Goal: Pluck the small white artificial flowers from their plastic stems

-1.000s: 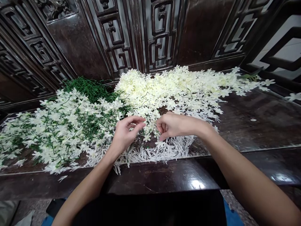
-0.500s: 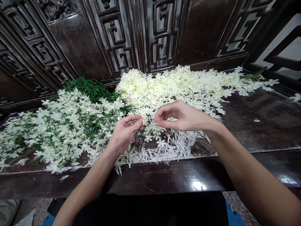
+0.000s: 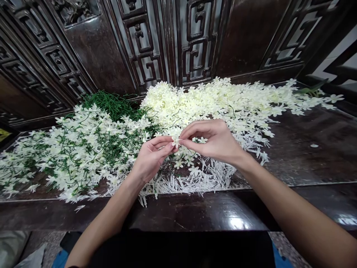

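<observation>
My left hand point(image 3: 152, 158) and my right hand point(image 3: 214, 141) meet fingertip to fingertip over the dark wooden bench point(image 3: 306, 156). Between them they pinch a small white artificial flower point(image 3: 176, 142); a thin green stem seems to run under my left fingers. Beneath the hands lies a heap of white plastic stamen pieces point(image 3: 192, 180). A large pile of loose cream flower heads point(image 3: 223, 102) lies just behind. To the left spread green wire stems with flowers on them point(image 3: 80, 149).
A bunch of bare green stems point(image 3: 111, 104) lies at the back left. A carved dark wood backrest point(image 3: 173, 41) rises behind the piles. One stray petal point(image 3: 314, 145) lies on the bench at the right. The bench's front edge point(image 3: 195, 212) runs below my wrists.
My right hand rose from the stamen heap and moved left until its fingertips met my left hand's. My left hand stayed nearly in place. The view shifted slightly.
</observation>
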Available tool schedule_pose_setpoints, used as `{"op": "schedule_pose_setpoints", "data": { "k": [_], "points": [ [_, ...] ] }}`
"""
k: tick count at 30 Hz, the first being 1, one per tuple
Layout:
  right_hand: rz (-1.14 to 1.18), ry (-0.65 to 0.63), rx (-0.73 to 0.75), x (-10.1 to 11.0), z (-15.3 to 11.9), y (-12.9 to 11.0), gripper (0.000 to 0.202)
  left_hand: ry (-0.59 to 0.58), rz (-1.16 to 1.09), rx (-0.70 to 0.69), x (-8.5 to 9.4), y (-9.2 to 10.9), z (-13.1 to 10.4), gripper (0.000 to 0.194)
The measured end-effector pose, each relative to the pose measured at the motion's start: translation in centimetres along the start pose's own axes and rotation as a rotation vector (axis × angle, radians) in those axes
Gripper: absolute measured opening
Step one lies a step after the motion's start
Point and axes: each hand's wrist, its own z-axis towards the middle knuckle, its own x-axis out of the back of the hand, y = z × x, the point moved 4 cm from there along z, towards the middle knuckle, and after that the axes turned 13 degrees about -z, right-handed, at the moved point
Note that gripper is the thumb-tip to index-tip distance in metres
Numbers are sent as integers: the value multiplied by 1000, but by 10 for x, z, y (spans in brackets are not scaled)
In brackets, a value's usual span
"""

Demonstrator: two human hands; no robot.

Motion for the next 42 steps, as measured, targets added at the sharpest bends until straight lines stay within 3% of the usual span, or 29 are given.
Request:
{"op": "schedule_pose_setpoints", "data": {
  "k": [19,31,42],
  "points": [
    [-266,-4,106,-9,-2,-5,15,-16,302,-244,-1,7,-5,12],
    [-206,75,133,-4,-3,-6,15,-40,116,-115,-4,5,-3,12],
    [-196,50,177,-9,-4,-3,17,-71,237,-195,-4,6,-4,12]
  ]
}}
